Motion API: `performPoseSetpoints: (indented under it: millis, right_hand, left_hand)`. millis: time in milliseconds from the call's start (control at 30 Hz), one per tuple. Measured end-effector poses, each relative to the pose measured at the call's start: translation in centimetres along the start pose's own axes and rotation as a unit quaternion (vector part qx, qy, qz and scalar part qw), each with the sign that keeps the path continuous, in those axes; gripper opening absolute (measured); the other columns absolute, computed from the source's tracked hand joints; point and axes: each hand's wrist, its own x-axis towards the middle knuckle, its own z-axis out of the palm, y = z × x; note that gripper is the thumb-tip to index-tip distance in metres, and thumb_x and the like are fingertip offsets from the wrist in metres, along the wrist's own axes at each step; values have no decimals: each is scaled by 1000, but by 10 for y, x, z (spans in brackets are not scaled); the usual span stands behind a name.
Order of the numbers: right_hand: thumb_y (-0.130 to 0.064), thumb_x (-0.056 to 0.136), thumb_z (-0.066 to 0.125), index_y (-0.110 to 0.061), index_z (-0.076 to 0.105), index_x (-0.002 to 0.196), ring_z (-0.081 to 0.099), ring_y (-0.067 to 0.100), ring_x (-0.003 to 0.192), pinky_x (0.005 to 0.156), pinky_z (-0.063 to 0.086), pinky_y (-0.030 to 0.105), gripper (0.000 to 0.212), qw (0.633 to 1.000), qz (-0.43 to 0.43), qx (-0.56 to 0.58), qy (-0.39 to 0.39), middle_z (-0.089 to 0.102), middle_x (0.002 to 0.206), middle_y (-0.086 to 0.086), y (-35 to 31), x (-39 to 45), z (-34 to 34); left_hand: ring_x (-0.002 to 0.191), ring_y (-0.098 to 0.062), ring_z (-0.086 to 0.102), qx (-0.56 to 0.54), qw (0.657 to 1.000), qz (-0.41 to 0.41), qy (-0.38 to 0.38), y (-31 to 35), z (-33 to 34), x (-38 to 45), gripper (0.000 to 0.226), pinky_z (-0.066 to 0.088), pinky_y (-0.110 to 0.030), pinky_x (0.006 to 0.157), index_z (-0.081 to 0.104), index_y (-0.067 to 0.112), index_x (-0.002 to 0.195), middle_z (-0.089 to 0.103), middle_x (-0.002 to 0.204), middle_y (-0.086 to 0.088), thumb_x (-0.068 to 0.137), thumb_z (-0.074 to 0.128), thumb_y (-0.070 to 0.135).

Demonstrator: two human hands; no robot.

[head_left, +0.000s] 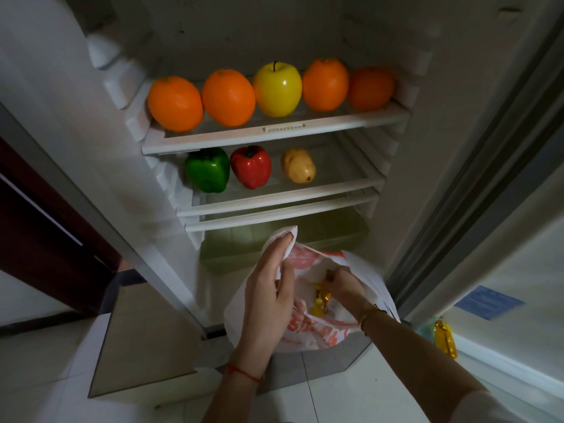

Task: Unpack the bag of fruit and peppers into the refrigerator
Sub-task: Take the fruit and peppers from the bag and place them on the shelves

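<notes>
A white plastic bag [314,334] with red print hangs in front of the open refrigerator's lower part. My left hand [268,288] pinches the bag's rim and holds it open. My right hand [341,285] reaches inside the bag, fingers curled on a yellow item [319,303] that is partly hidden. Several oranges [175,103] and a yellow apple [277,88] line the top shelf [274,135]. On the shelf below sit a green pepper [207,169], a red pepper [251,166] and a potato [298,165].
A clear crisper drawer [244,245] sits under the lowest shelf. The refrigerator door [503,270] stands open at right, with a yellow object [445,338] in its rack. A dark wooden door [45,227] is at left. White floor tiles lie below.
</notes>
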Motion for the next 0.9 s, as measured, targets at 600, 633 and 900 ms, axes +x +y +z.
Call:
performPoseSetpoints:
  millis: [600,633,900]
  right_hand:
    - [-24,79,68,-1,51,127,57,30,116,97,48,34,56,992,32,-115,-37,59,121,14,-4,6,37]
    - [-25,78,69,-3,55,122,60,28,113,96,50,34,52,993,34,-105,-32,62,116,12,-4,5,36]
    - [-34,76,78,-1,40,122,54,23,108,81,38,22,68,997,36,-64,5,52,110,7,11,-6,39]
  left_hand:
    - [107,-47,65,-7,1000,-3,1,1,0,2,55,56,-60,88,40,64,134,45,144,33,103,46,19]
    - [110,-43,66,-6,1000,0,1,3,-1,2,56,56,-58,89,40,65,133,45,143,35,103,46,18]
    - [106,-47,65,-5,1000,10,-3,4,-4,-2,59,57,-58,87,40,67,130,44,143,37,104,45,15]
